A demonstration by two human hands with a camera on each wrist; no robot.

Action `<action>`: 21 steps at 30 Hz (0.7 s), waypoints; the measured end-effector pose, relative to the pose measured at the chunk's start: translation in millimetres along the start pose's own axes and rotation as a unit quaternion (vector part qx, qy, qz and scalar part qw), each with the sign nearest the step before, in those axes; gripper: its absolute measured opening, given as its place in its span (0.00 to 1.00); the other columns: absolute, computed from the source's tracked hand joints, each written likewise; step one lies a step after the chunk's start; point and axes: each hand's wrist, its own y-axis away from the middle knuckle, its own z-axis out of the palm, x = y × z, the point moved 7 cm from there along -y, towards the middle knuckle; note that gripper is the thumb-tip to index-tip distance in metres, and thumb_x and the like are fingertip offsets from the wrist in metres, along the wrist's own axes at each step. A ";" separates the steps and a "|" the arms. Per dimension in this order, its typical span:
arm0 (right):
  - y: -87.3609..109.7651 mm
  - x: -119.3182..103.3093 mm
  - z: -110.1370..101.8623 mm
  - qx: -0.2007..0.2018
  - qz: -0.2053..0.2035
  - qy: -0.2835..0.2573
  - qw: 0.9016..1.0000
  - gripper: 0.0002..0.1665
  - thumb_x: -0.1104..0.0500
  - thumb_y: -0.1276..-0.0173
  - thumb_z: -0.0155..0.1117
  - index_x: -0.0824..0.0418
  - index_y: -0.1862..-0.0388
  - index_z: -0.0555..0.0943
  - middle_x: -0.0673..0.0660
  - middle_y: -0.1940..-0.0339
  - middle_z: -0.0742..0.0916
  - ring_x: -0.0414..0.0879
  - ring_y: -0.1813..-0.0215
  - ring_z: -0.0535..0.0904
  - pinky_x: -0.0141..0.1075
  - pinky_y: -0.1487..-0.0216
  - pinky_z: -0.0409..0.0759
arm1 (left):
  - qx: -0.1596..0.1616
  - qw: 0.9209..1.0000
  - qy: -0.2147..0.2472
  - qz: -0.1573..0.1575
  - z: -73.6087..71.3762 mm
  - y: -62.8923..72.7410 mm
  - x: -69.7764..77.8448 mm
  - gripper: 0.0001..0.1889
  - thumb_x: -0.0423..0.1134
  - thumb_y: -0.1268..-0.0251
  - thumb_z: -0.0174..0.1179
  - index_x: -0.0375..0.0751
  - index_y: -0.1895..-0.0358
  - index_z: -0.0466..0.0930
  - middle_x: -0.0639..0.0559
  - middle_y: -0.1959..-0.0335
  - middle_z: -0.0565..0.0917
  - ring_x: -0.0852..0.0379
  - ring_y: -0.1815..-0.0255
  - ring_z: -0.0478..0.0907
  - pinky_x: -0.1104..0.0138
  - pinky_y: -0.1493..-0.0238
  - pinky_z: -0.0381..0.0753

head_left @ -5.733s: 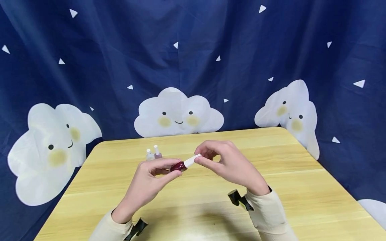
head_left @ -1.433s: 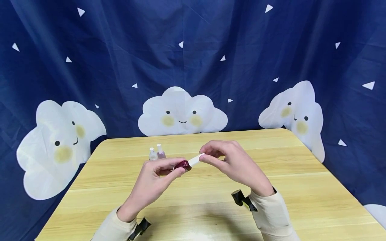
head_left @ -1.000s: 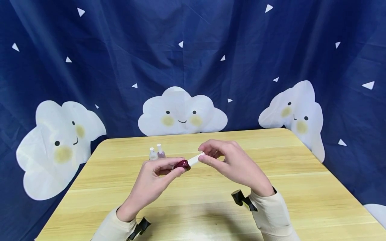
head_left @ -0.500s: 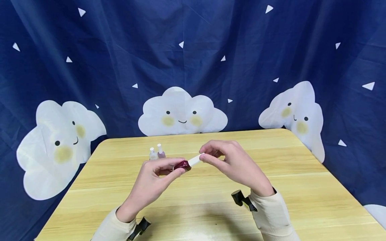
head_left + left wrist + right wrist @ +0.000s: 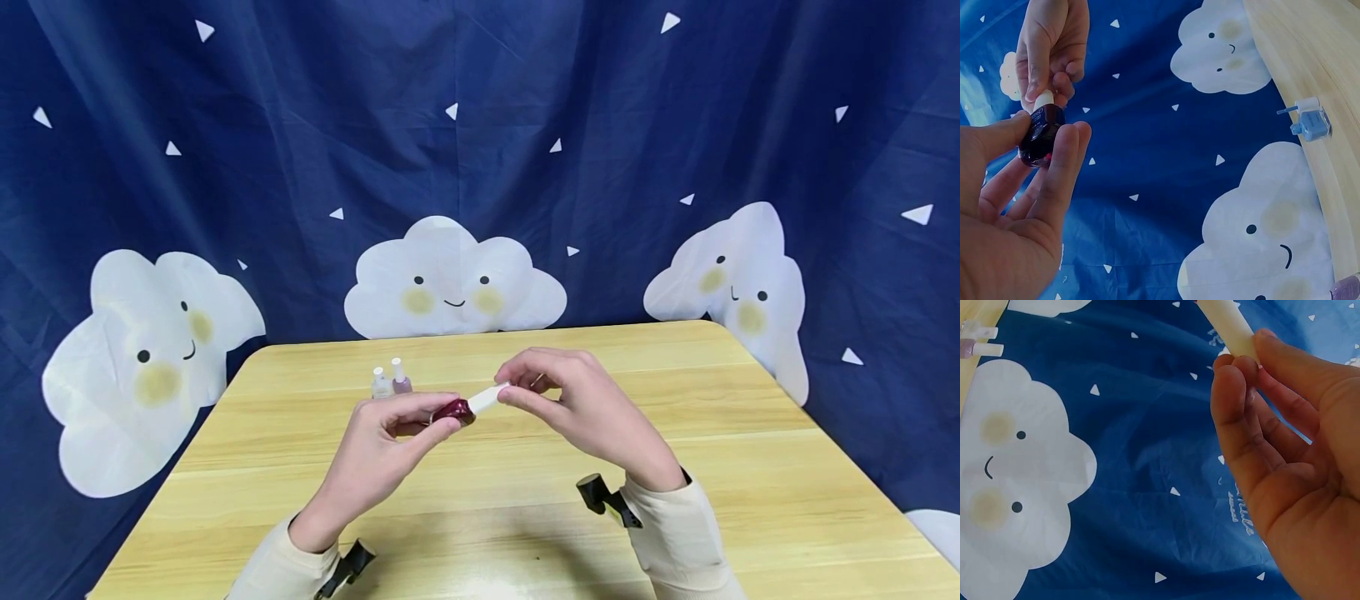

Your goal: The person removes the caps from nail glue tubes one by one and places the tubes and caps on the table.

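While the left hand (image 5: 371,454) grips a dark red nail polish bottle (image 5: 456,412) by its glass body, the right hand (image 5: 581,408) pinches the far end of its white cap (image 5: 486,399). Above the wooden table (image 5: 487,475) the bottle lies tilted between the 2 hands, its cap slanting up toward the right and meeting the neck.

On the left, thumb and fingers stand apart only by the bottle's breadth, pressing it from opposite sides; in the left wrist view, the lower fingers hang below it. On the right the grip is narrower: thumb and fingertips close around the cap's tip, and the right wrist view shows the remaining fingers bent loosely toward the palm.

Beyond the left hand, 2 small white-capped bottles stand upright side by side near the table's back: a clear bottle (image 5: 381,387) and a lilac bottle (image 5: 402,385). Behind hangs a dark blue curtain (image 5: 300,100) with smiling clouds.
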 end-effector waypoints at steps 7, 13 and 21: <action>0.2 -0.2 1.0 -0.008 0.015 0.002 1.000 0.03 0.56 0.28 0.70 0.51 0.57 0.86 0.40 0.68 0.87 0.34 0.66 0.83 0.31 0.62 0.86 | 0.001 1.000 0.000 0.003 -0.3 -0.1 0.4 0.12 0.38 0.34 0.71 0.48 0.49 0.90 0.58 0.58 0.91 0.61 0.59 0.89 0.65 0.57 0.90; -0.4 0.7 3.7 -0.021 0.029 0.000 0.999 0.02 0.54 0.26 0.68 0.49 0.57 0.85 0.40 0.69 0.86 0.34 0.66 0.82 0.32 0.60 0.87 | 0.009 1.000 -0.006 0.014 -1.0 0.1 1.2 0.12 0.37 0.34 0.71 0.49 0.49 0.90 0.58 0.57 0.91 0.61 0.59 0.89 0.66 0.58 0.90; -0.9 2.1 4.2 -0.020 0.027 0.007 0.999 0.03 0.54 0.26 0.68 0.51 0.58 0.85 0.39 0.69 0.85 0.34 0.67 0.82 0.33 0.59 0.87 | 0.012 1.000 -0.011 0.018 -1.8 0.3 1.7 0.12 0.38 0.35 0.71 0.50 0.49 0.90 0.58 0.57 0.91 0.61 0.59 0.89 0.66 0.58 0.90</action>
